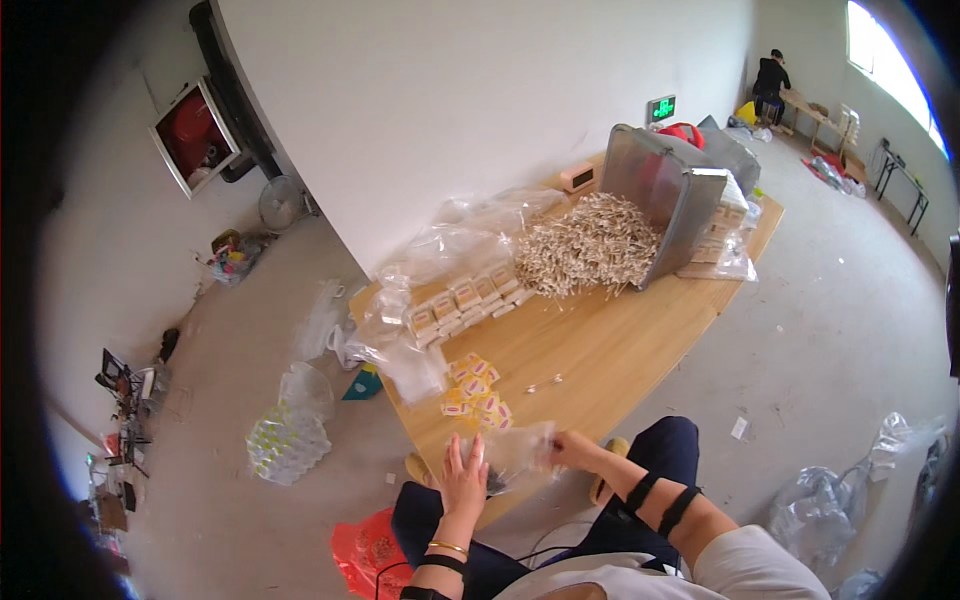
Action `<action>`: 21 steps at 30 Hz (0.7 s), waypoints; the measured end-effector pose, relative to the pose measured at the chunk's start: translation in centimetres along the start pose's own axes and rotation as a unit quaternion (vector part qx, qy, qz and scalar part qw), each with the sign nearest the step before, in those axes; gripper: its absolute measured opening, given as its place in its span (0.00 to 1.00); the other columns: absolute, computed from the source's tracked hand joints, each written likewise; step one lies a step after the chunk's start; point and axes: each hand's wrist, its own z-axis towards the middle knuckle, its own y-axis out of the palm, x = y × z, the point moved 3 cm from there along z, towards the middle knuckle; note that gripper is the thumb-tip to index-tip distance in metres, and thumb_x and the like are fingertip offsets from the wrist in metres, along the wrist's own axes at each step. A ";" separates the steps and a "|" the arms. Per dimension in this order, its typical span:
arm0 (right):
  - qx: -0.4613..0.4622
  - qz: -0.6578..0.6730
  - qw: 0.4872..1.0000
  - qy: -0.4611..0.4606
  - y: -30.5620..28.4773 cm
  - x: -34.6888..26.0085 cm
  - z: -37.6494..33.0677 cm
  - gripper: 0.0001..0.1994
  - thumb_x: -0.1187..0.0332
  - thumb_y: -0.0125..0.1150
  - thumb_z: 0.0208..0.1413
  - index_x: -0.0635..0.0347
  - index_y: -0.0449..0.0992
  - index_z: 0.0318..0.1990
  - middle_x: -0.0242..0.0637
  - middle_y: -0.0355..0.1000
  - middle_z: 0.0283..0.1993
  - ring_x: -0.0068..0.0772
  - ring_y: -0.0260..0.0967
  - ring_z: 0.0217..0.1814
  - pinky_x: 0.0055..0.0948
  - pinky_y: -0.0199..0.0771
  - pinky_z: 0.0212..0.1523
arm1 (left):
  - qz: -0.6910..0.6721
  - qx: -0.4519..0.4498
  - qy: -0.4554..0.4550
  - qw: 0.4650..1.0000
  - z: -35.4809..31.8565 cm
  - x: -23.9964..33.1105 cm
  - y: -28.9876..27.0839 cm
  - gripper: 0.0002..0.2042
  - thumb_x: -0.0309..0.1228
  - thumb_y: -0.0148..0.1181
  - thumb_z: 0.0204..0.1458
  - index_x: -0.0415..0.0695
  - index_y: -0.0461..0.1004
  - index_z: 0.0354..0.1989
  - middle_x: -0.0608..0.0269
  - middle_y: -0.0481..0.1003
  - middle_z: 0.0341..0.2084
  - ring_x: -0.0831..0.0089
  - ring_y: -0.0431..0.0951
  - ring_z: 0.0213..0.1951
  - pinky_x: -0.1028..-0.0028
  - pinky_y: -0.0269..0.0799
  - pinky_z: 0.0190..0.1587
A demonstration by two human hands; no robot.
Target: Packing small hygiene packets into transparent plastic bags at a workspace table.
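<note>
At the near edge of the wooden table, a clear plastic bag [520,452] stretches between my hands. My left hand [464,480] rests against the bag's left end with its fingers stretched out. Closed fingers of my right hand [568,450] pinch the right end of the bag. Just beyond my left hand lie scattered small yellow and white cards [478,392]. A few loose cotton swabs [545,383] lie to the right of these cards. Farther back is a large heap of cotton swabs [590,245], beside a row of small filled packs [465,305].
A grey plastic bin [655,200] lies tipped on its side behind the heap. Clear plastic sheeting [450,250] runs along the wall side of the table [620,345]. A red bag [365,550] sits by my left leg. Another person [770,80] sits at a far table.
</note>
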 end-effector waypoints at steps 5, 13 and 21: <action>-0.115 -0.057 0.979 -0.158 5.0 -3.5 3.6 0.22 0.50 0.65 0.51 0.56 0.78 0.47 0.44 0.75 0.44 0.30 0.70 0.46 0.29 0.69 0.49 | -0.005 0.016 0.004 1.000 -0.6 -1.3 0.3 0.29 0.34 0.55 0.56 0.57 0.55 0.68 0.42 0.51 0.65 0.43 0.60 0.61 0.56 0.66 0.58; -0.413 0.565 0.688 -0.192 15.9 -0.3 12.1 0.13 0.68 0.51 0.64 0.61 0.72 0.53 0.32 0.71 0.46 0.23 0.67 0.46 0.28 0.69 0.53 | -0.077 0.007 0.039 0.996 1.0 -0.2 -1.2 0.27 0.41 0.57 0.55 0.51 0.62 0.64 0.40 0.54 0.64 0.43 0.61 0.60 0.56 0.61 0.60; -0.225 0.476 0.809 -0.261 7.0 2.1 13.7 0.13 0.68 0.52 0.63 0.61 0.72 0.53 0.32 0.71 0.46 0.23 0.67 0.45 0.28 0.70 0.52 | -0.088 0.045 0.086 0.991 -2.0 -3.6 -2.6 0.28 0.49 0.51 0.58 0.52 0.60 0.65 0.45 0.57 0.63 0.44 0.59 0.62 0.52 0.58 0.60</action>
